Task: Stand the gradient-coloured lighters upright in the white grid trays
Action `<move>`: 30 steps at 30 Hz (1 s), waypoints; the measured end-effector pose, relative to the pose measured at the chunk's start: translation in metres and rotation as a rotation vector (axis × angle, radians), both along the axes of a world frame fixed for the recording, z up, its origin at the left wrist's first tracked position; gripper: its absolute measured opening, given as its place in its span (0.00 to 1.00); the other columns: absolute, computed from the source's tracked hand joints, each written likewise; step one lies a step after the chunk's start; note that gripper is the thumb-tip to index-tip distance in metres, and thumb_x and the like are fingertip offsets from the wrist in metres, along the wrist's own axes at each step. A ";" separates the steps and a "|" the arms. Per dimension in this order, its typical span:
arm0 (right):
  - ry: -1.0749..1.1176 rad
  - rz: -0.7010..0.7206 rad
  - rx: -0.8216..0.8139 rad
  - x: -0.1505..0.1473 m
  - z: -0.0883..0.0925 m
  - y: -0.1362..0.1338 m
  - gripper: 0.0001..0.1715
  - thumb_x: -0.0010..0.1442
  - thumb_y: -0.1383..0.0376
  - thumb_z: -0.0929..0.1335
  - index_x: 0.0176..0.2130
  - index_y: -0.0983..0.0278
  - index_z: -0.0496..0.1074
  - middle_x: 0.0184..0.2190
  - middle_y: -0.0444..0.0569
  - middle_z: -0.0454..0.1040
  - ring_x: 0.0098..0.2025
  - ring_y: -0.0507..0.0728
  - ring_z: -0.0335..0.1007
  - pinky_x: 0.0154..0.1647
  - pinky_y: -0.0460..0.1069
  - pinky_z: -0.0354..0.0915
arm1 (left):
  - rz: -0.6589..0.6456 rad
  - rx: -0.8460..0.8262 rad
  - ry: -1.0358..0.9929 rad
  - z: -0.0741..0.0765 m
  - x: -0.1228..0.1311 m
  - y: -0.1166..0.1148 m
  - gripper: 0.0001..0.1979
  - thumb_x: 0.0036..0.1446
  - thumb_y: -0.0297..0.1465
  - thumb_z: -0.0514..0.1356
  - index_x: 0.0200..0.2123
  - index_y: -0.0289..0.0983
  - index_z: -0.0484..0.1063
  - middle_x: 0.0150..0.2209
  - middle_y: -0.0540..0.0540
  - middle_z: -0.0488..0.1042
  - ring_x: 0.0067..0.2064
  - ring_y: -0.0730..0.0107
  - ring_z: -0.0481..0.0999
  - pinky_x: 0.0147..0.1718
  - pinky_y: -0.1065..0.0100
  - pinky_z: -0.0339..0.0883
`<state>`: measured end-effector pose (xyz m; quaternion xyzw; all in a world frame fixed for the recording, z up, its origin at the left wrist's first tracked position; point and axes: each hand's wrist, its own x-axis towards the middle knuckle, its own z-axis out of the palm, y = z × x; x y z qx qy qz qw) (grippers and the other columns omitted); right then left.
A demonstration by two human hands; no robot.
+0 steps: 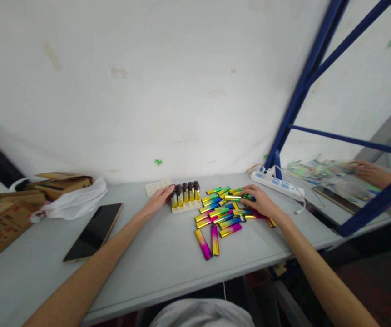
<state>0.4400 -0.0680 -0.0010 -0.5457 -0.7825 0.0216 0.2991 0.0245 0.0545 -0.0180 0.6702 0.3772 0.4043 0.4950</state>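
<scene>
Several lighters [185, 193] with black tops and shiny yellow bodies stand upright in rows in a white slotted tray [186, 208]. My left hand [157, 201] rests against the tray's left end, fingers stretched out toward the nearest lighters; some fingertips are partly hidden. To the right, shiny metallic lighter sleeves [220, 213] in gold, pink, blue and green lie in a loose pile. Over its right side my right hand [258, 200] is closed, with a gold sleeve [232, 198] at its fingertips. Two sleeves [215, 240] lie nearer the table's front edge.
A second white tray [157, 186] lies behind my left hand. On the left are a dark tablet or phone [93, 232], a white plastic bag [79, 200] and cardboard boxes [2, 229]. A power strip [277, 184] and blue metal frame [292, 106] stand right. Beyond, another person's hand [368, 172] reaches over small items.
</scene>
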 end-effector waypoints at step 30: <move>-0.150 -0.083 -0.049 -0.039 0.005 -0.061 0.11 0.64 0.56 0.68 0.38 0.60 0.77 0.39 0.53 0.73 0.42 0.61 0.70 0.45 0.55 0.66 | 0.016 0.041 0.048 -0.001 0.004 -0.001 0.30 0.55 0.57 0.59 0.46 0.39 0.79 0.49 0.46 0.81 0.53 0.53 0.75 0.52 0.60 0.68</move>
